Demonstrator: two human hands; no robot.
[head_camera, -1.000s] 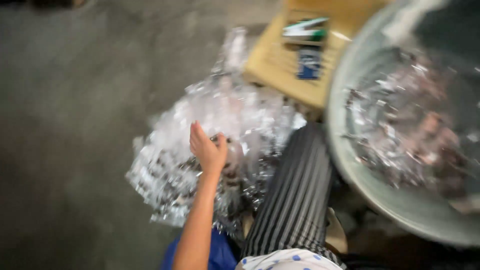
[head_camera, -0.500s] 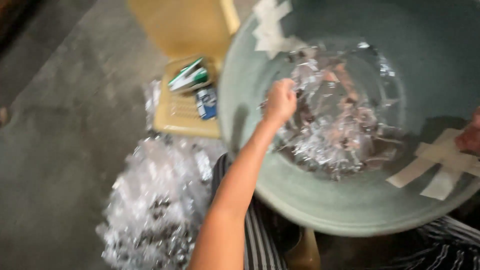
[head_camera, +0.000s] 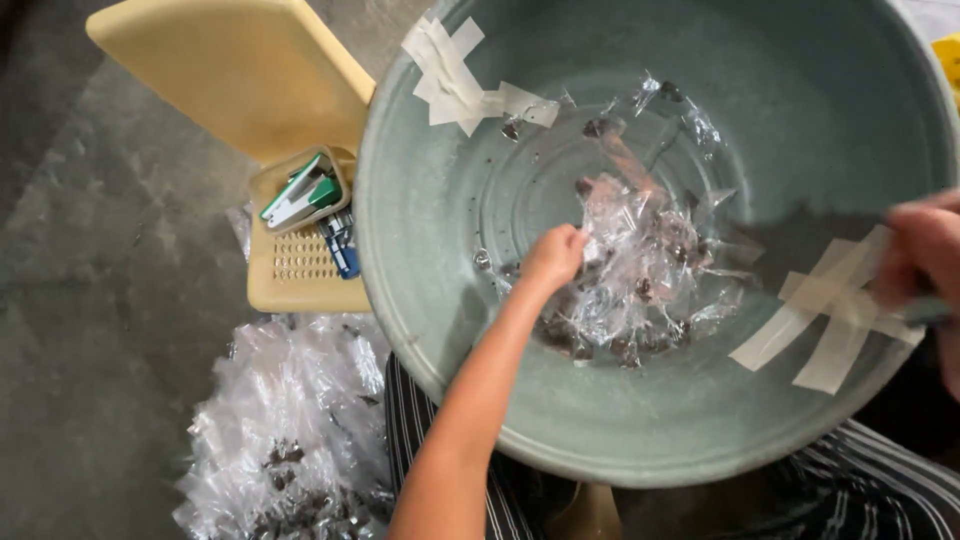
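floor pile: heap of small clear plastic packets with dark bits inside, on the concrete at about 7 o'clock of the basin, just beside the striped trouser leg.
stool: pale yellow plastic, at 10 o'clock of the basin. Its perforated tray carries a green-and-white stapler and a small blue item, too small to tell what.
basin: big grey-green tub on the lap, rim patched with crossed tape at 11 o'clock and at 4 o'clock.
left hand: reaches into the basin centre. Fingers curled shut, pinching the edge of a clear packet at the near side of the heap.
packets in basin: loose crumpled heap of clear packets with dark contents, on the basin floor, slightly to 3 o'clock of centre. A few strays lie up toward 12 o'clock.
right hand: at the basin rim, 3 o'clock, blurred. Seems closed over the rim near the tape, but cannot tell the grip for sure.
risk 1: packets are slick and tangled, so a pinch on one edge may drag neighbours out or slip off.
risk 2: thin film could tear and spill the dark contents.
risk 3: the basin sits tilted on the knees. If the rim hold loosens, it may tip and dump the heap toward 6 o'clock.
risk 4: a packet lifted across the rim at 8 o'clock could fall short of the floor pile.
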